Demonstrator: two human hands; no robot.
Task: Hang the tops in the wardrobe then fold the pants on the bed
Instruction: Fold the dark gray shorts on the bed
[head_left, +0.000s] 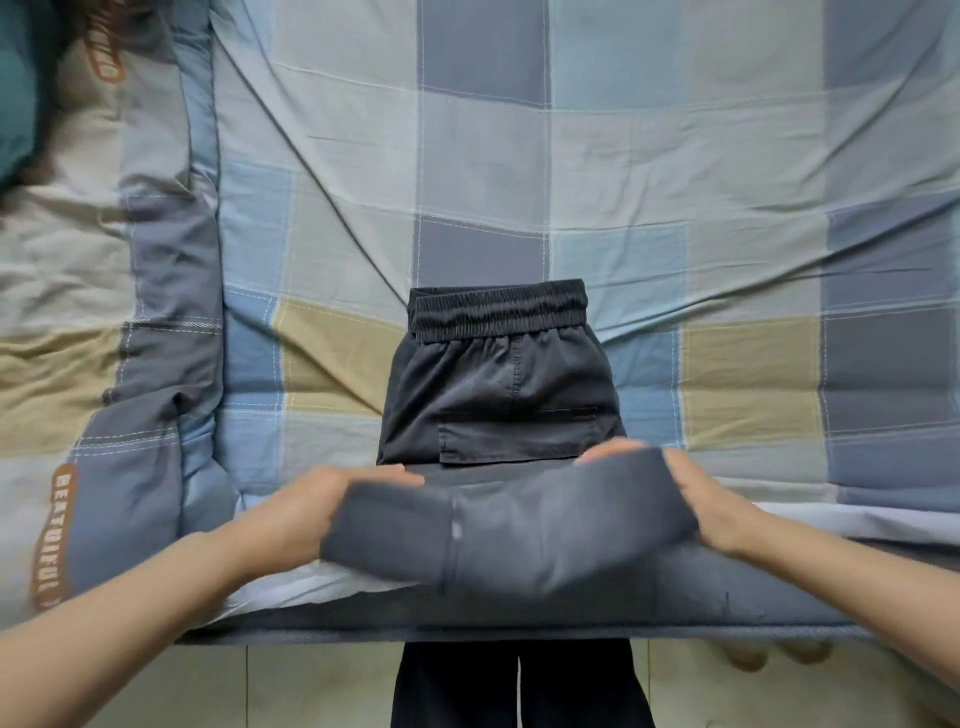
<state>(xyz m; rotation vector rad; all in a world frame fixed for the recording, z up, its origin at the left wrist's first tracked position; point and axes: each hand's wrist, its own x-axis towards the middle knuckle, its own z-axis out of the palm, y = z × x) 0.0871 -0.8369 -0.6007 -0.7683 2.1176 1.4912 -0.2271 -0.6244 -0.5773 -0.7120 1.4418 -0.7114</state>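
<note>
Dark grey pants (498, 384) lie on the checked bed sheet (675, 156), their elastic waistband at the far end and a flap pocket facing up. The leg end is doubled into a thick fold (498, 525) lifted just above the near edge of the bed. My left hand (306, 509) grips the left end of that fold, fingers curled over its top. At the other end, my right hand (711, 504) grips it with the thumb on top. The fold looks motion-blurred.
A folded quilt (119, 364) in the same checks, with brown lettered patches, lies along the left side. A teal pillow (15, 88) sits at the top left corner. The mattress edge (519, 618) runs across below my hands, with a tiled floor (311, 686) and dark trouser legs beneath.
</note>
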